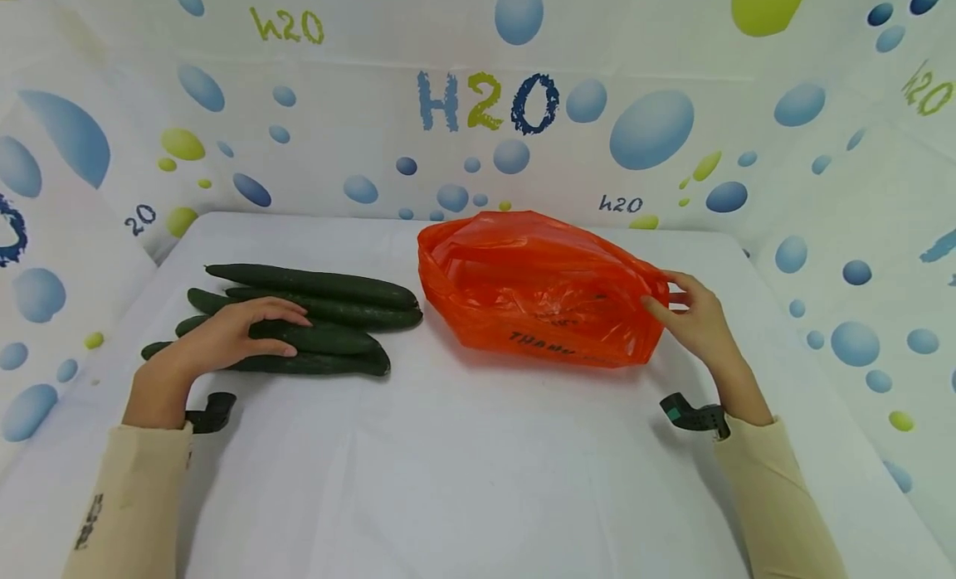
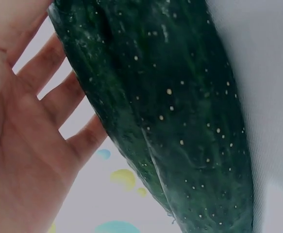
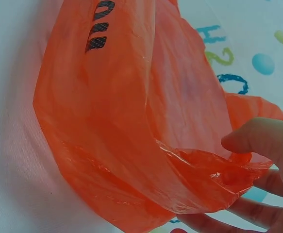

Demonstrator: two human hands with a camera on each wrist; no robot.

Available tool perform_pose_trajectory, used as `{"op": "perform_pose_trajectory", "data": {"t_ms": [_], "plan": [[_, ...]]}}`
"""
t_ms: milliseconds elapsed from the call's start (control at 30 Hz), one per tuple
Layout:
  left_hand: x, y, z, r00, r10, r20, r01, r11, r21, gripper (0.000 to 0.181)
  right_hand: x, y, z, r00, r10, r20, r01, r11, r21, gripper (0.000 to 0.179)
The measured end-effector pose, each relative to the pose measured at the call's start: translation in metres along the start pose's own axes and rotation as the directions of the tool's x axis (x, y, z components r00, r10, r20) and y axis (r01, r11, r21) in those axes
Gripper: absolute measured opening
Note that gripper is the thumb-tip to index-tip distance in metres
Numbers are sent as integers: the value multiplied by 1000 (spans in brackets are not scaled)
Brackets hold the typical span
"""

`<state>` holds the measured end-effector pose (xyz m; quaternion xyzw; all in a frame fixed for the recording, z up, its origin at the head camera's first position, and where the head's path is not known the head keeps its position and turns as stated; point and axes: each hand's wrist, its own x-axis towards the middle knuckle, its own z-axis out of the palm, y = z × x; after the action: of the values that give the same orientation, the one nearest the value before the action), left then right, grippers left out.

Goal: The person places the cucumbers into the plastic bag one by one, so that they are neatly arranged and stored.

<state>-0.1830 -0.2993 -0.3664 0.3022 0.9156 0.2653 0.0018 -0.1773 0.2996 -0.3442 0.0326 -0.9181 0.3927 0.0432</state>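
Observation:
Several long dark green cucumbers (image 1: 321, 337) lie side by side at the left of the table. My left hand (image 1: 239, 334) is over the near ones, thumb toward the front and fingers spread across the top. In the left wrist view the palm stands apart from a cucumber (image 2: 180, 116), and the fingertips are hidden behind it. Right of centre is an orange plastic bag (image 1: 478, 334), its mouth wide and facing forward, with dark print on its front. My right hand (image 1: 695, 318) pinches the bag's right edge; in the right wrist view the thumb (image 3: 250, 138) lies inside, fingers outside.
A white cloth covers the table (image 1: 478, 471). Behind it rises a white curtain (image 1: 358, 123) with blue and green spots and lettering. Dark wrist devices sit at both cuffs, the left one (image 1: 217, 411) just in front of the cucumbers.

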Motion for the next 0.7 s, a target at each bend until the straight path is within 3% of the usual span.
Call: {"op": "perform_pose_trajectory", "data": {"t_ms": [233, 400, 700], "plan": [[0, 3, -5, 1000, -20, -10, 21, 999, 50, 40, 0, 0, 0, 1000, -22, -8, 22, 1000, 3, 56], [0, 8, -8, 998, -68, -7, 68, 998, -12, 40, 0, 2, 2, 999, -36, -19, 35, 999, -14, 53], [3, 14, -7, 999, -39, -8, 39, 996, -85, 40, 1, 4, 4, 999, -31, -11, 31, 999, -31, 54]]}}
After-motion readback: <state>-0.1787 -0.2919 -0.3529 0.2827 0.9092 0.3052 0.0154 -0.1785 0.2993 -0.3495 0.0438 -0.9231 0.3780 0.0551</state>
